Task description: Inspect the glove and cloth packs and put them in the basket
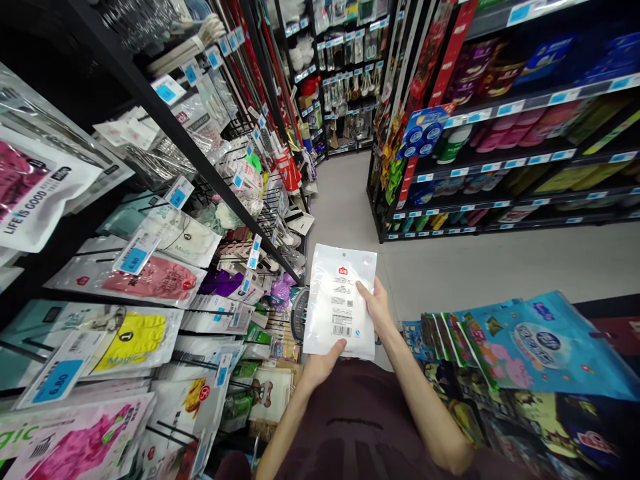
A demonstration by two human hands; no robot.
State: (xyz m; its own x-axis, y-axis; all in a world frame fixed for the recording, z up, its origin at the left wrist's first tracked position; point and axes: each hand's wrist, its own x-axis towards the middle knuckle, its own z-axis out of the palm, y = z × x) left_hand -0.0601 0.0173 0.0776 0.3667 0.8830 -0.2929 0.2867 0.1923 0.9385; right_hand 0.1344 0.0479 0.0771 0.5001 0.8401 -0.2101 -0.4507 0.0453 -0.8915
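Note:
A flat white plastic packet (330,293) is held up in front of my body, with a red logo, small print and a barcode facing me. My left hand (323,365) grips its lower edge, thumb on the front and the other fingers hidden behind. Around the right edge my right hand (376,308) is closed, its thumb lying on the printed side. What is inside the packet cannot be made out. Behind it, a dark basket-like rim (299,315) partly shows.
Packets of rubber gloves (145,337) hang on hooks at my left, with price tags (55,383) sticking out. Shelves of bottles (530,130) stand at the right. Blue bags (550,347) are stacked at the lower right. Grey floor (345,193) runs ahead between the shelves.

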